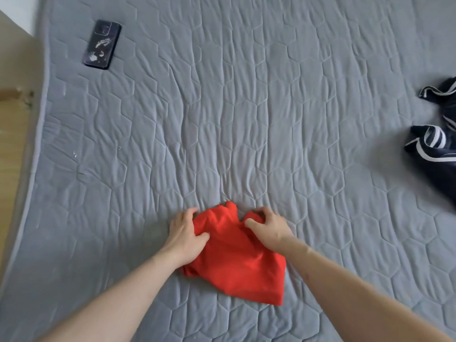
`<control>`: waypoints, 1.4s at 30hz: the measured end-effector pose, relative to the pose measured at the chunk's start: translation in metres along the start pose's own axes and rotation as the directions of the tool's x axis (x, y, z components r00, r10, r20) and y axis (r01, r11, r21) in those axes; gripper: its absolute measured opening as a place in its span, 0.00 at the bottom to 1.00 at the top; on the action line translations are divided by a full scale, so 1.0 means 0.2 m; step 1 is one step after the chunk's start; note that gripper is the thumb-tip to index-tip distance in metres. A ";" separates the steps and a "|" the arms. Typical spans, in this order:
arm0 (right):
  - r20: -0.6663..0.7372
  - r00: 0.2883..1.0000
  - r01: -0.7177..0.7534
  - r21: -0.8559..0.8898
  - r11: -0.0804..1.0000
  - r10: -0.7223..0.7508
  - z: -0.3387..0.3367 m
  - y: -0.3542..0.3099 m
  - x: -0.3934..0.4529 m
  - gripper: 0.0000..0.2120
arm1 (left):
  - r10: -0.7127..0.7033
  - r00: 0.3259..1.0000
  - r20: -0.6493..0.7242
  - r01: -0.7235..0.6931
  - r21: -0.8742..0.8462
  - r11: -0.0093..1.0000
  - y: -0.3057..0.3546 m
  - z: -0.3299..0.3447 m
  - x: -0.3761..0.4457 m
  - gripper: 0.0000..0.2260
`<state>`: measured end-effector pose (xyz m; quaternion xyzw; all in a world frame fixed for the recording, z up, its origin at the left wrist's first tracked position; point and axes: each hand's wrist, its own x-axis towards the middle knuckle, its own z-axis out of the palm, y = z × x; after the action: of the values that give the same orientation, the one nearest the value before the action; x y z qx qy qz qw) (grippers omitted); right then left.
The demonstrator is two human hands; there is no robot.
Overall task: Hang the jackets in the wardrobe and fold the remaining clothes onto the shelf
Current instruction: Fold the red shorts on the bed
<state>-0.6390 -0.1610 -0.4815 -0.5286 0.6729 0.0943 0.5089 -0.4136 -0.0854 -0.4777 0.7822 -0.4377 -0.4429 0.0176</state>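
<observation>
A red garment [237, 255], already folded into a small bundle, is being held down on the grey quilted mattress [246, 107], near the bottom centre of the head view. Its far left corner is being gripped by the left hand [186, 230], w/ the thumb tucked into the cloth and the fingers curled round the edge. Its far right corner is being pinched by the right hand [267, 227], fingers bent over a bunched fold of fabric. Both hands are thus clamped on the same item, one per side, w/ a raised ridge of red cloth being left between them.

A dark phone [102, 44] is lying back-up at the far left of the mattress, close to its edge and well apart from the hands. A navy garment w/ white stripes [436, 144] is lying crumpled at the right edge of the view, partly cut off by the frame, so the type of clothing can't be told. A wooden floor [12, 144] is being shown beyond the mattress's left edge. Between the red bundle and the phone or the navy item, only wrinkled quilt is lying.
</observation>
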 end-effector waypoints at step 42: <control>0.160 0.977 0.046 0.492 0.869 -0.142 -0.49 -0.35 -1.20 0.07 | -0.146 0.985 0.093 0.162 -0.798 0.580 0.28 -0.65 -1.11 0.13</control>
<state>-0.6573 -0.1089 -0.2195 -0.4047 0.5964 -0.0522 0.6913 -0.4081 -0.0106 -0.2252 0.7216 -0.1223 -0.5987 0.3253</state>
